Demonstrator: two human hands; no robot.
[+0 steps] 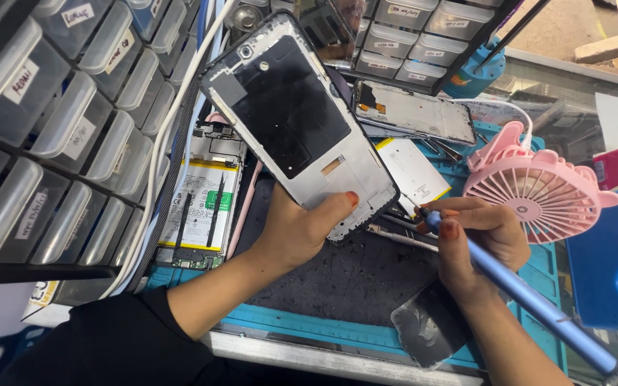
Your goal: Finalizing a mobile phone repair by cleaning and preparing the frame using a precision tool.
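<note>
The left hand (298, 232) grips a bare phone frame (298, 121) by its lower edge, held up over the tabletop (337, 275). The right hand (477, 239), fingers closed on a blue screwdriver (531, 297), holds its tip just beside the frame's corner (frame looks stripped; an opened phone (202, 204) lies left).

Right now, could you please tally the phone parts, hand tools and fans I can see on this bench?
Bare phone frames: 2 (held one, one behind)
Opened phone with battery: 1
Blue screwdriver: 1
Pink fan: 1
Total: 5
</note>
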